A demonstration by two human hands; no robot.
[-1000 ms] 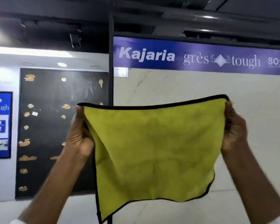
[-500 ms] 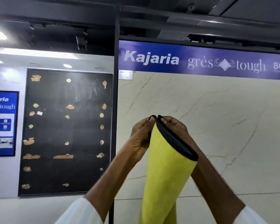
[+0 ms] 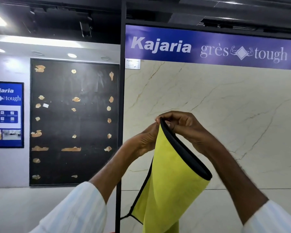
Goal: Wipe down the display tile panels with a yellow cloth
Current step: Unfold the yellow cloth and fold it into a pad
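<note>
The cloth (image 3: 171,182) is hanging in the air in front of the cream panel (image 3: 233,115), doubled over into a loose cone. It is showing a soft, matte yellow nap and a black bound edge that is curving down its right side. Both hands are meeting at its top: the left hand (image 3: 144,140) and the right hand (image 3: 186,125) are each pinching the black rim with curled fingers, knuckles nearly touching. The cloth's lower end is running out of the bottom of the view. The panel behind is looking glossy, with thin brown veins, and is sitting under a blue banner (image 3: 208,47). A slim black post (image 3: 122,98) is edging its left side. Beyond the post, a dark panel (image 3: 74,121) is carrying tan patches.
</note>
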